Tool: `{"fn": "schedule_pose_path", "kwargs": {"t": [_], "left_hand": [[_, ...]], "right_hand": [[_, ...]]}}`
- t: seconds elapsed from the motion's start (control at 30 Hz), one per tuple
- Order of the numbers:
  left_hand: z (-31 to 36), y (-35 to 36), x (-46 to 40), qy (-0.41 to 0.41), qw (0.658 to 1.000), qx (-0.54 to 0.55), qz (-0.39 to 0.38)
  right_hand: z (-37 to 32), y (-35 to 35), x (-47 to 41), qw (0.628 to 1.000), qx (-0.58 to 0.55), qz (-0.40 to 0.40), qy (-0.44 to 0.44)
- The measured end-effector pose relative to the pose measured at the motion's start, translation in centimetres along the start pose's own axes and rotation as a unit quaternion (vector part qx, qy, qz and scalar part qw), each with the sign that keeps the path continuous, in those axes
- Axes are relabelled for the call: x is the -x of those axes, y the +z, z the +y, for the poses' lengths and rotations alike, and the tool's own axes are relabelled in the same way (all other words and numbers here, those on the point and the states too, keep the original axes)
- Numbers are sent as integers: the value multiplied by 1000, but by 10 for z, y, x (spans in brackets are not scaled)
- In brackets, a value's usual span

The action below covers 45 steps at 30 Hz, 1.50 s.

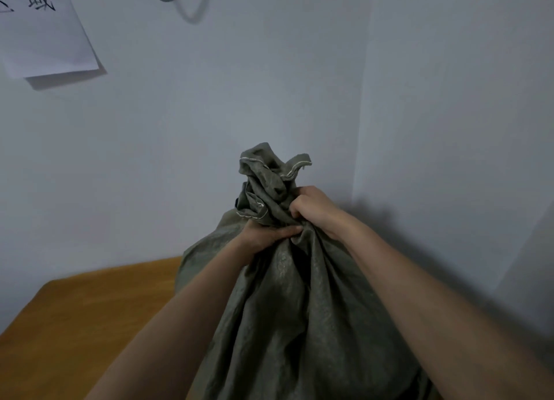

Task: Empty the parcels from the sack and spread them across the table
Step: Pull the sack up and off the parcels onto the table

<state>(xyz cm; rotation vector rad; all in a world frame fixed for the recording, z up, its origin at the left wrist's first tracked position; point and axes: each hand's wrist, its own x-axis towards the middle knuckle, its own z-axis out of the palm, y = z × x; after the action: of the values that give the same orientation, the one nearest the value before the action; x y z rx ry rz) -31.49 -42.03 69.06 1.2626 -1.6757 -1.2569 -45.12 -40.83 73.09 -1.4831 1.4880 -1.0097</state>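
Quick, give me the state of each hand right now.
Left hand: closed, gripping the gathered neck of the sack.
Right hand: closed, gripping the same neck just above.

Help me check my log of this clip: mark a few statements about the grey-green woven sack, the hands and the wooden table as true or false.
1. Both hands grip the bunched neck of the grey-green woven sack. True: the left hand and the right hand clutch the gathered fabric.
2. Parcels already lie spread on the brown wooden table. False: no parcel is visible; the sack looks full and closed.
3. The sack's mouth is held wide open. False: it is gathered shut, the stitched hem crumpled above the hands.
4. A white paper sheet with black characters hangs on the wall at upper left. True.
5. The sack lies flat and empty on the floor. False: it stands bulging, held up by its neck.
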Motion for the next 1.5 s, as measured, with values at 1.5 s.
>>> {"fn": "schedule_pose_path", "kwargs": {"t": [1.5], "left_hand": [[3, -60, 1, -130, 970, -186, -83]], "right_hand": [[99, 19, -8, 971, -174, 102, 126]]}}
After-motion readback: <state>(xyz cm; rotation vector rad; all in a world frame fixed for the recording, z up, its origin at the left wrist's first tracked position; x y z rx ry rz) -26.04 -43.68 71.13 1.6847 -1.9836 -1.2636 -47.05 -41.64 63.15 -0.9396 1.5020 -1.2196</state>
